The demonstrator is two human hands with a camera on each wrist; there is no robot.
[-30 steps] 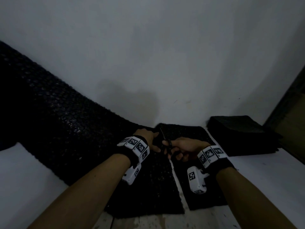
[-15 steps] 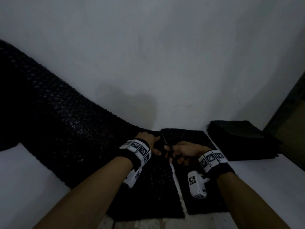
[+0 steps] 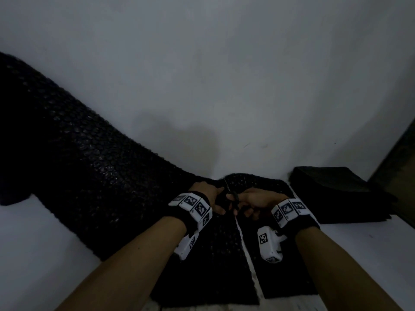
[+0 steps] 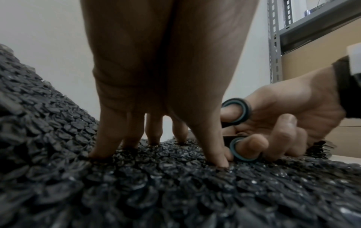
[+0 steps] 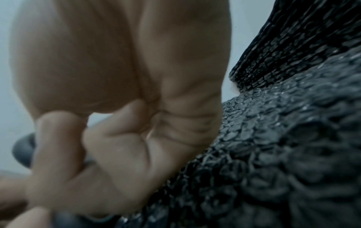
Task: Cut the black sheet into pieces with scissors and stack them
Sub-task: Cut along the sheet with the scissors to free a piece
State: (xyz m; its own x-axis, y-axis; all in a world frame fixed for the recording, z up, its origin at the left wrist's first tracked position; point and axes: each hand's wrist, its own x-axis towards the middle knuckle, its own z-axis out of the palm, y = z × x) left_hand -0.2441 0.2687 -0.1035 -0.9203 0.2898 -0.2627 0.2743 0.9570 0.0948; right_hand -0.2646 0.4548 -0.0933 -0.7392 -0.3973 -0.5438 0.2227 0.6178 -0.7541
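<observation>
Black sheet (image 3: 94,198): bubbled plastic wrap, glossy, covered in small flattened round cells, draped from high on the left down onto the white table (image 3: 33,243) and lying flat under both hands. Split by a straight narrow slit running from the near edge up toward the hands, with pale tabletop showing through it. Right of the slit, a rectangular strip (image 3: 280,265), not yet fully severed as far as can be told; far end dim.

Left hand (image 3: 207,194), left of the slit: fingers (image 4: 109,138) straight and spread, tips pressed down into the bubbled surface, thumb planted beside the scissor handles.

Right hand (image 3: 258,202), right of the slit: gripping the scissors (image 3: 231,196), thumb through the upper ring, a finger through the lower, remaining fingers curled underneath. Rings (image 4: 237,111) round, black with a teal inner lining. Blades thin and dark, pointed away along the slit; open or closed, cannot tell.

Stack of cut pieces (image 3: 336,194), right of the sheet and apart from it: square, flat, dark, layered edges.

Behind the stack: grey perforated metal shelving (image 4: 275,46) holding brown cardboard boxes (image 4: 312,61). Behind the sheet: plain smooth white wall (image 3: 202,75).
</observation>
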